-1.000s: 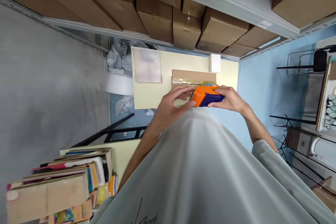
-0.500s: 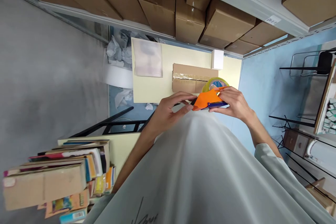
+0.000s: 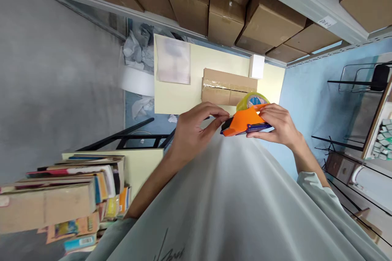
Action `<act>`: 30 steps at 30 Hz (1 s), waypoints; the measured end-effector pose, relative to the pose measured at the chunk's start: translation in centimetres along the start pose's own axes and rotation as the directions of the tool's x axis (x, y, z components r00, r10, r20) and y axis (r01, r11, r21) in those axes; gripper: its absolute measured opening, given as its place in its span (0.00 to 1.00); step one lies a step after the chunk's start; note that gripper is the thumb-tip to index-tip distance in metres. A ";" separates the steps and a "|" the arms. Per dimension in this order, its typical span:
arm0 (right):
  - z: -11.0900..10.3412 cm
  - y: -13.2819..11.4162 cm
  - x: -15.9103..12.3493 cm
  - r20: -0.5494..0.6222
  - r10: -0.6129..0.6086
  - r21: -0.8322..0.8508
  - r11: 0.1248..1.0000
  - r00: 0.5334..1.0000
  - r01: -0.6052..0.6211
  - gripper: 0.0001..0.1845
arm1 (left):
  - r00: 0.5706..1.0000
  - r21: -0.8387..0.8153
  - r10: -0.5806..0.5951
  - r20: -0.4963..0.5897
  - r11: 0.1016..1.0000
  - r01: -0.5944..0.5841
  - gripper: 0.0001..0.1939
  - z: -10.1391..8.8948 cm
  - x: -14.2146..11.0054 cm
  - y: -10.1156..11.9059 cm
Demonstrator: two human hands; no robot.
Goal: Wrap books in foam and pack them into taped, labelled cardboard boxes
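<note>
My right hand grips an orange and blue tape dispenser with a roll of clear tape on it, held in front of my chest. My left hand is closed in a pinch at the dispenser's left end, fingertips at its black front edge; what it pinches is too small to make out. Beyond the hands, a sealed cardboard box lies on a pale yellow table. A sheet of paper lies on the table's left part.
Shelves of cardboard boxes run along the top. A small white box stands at the table's far edge. Stacked books and a carton sit at lower left. Crumpled paper lies on the floor. Black wire racks stand on the right.
The dispenser has tilted so the tape roll shows above it. My left hand has slid to its front end. The view has shifted slightly downward.
</note>
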State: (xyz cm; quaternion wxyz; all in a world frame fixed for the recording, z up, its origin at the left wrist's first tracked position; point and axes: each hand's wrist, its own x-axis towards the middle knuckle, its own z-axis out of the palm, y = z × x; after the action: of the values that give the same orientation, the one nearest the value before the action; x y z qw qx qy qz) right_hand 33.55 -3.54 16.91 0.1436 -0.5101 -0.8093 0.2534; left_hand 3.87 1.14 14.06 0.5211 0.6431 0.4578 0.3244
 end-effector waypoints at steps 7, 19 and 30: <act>-0.4 -0.7 0.0 0.100 0.083 -0.034 0.996 0.992 -0.080 0.36 | 0.984 -0.075 -0.180 0.018 0.981 0.181 0.10 0.0 -0.5 -0.6; -4.2 3.5 3.2 0.397 0.542 -0.186 0.838 0.741 -0.513 0.35 | 0.886 -0.309 -0.457 0.078 0.834 0.458 0.24 -4.5 5.9 -9.9; -5.0 5.7 7.7 0.521 0.557 -0.101 0.792 0.647 -0.601 0.39 | 0.841 -0.359 -0.510 0.179 0.762 0.539 0.28 -3.9 9.2 -14.4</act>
State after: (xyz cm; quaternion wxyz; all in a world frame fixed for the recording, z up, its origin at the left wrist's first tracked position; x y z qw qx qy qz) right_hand 36.90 6.73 17.71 -0.1511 -0.6461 -0.5995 0.4475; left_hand 0.22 11.65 0.53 0.7254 0.3816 0.5253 0.2284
